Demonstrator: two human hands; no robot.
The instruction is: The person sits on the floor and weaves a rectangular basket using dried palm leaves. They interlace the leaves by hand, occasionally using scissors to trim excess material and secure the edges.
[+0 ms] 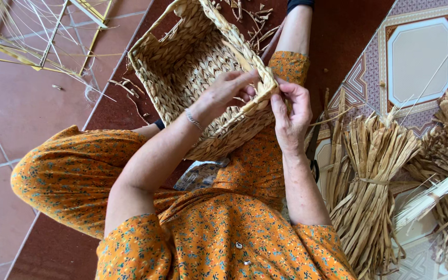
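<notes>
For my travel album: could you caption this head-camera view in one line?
Left hand and right hand pinch the rim of a woven straw basket resting on the lap, dried fibre bundles alongside.

Right of the woven basket [193, 67] we meet bundled straw [364, 181] crowding the floor; left of it, bare red tiles [22, 114] leave us room, past scattered strands.

No packages, labels, signs or screens are in view.
</notes>
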